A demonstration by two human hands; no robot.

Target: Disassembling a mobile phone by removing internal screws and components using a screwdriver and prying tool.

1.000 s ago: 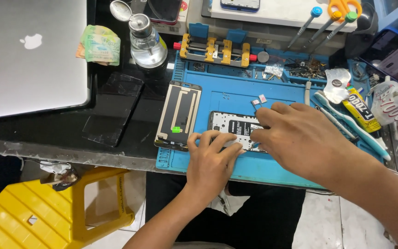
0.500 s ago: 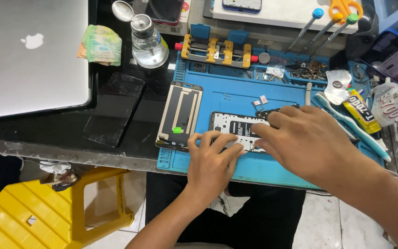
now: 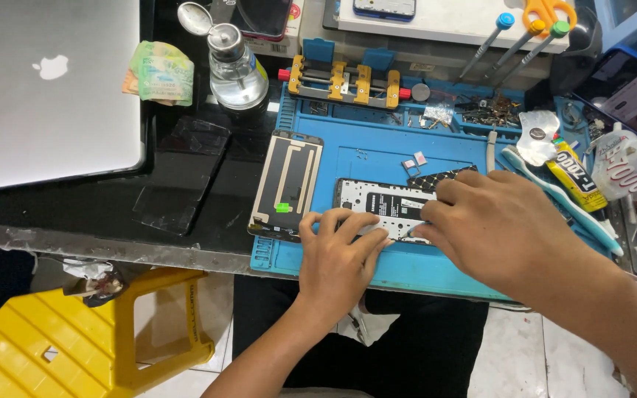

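An opened phone body [image 3: 377,200] lies flat on the blue repair mat [image 3: 377,151], its white inner frame up. My left hand [image 3: 337,254] rests on its near edge, fingers spread and pressing down. My right hand [image 3: 499,221] covers the phone's right end, fingers curled onto it; whether they pinch a small tool is hidden. A detached phone screen panel [image 3: 287,184] with a beige back lies just left of the phone, half on the mat.
A closed silver laptop [image 3: 46,88] fills the far left. A glass bottle [image 3: 234,70], folded banknotes [image 3: 158,74] and a yellow-and-blue clamp jig [image 3: 344,77] stand behind. Glue tubes [image 3: 573,173], tweezers and screwdrivers [image 3: 514,37] crowd the right. A yellow stool [image 3: 90,339] sits below.
Both hands stay on the phone body. The right hand's fingers have shifted slightly along its right end; the view has drifted a little.
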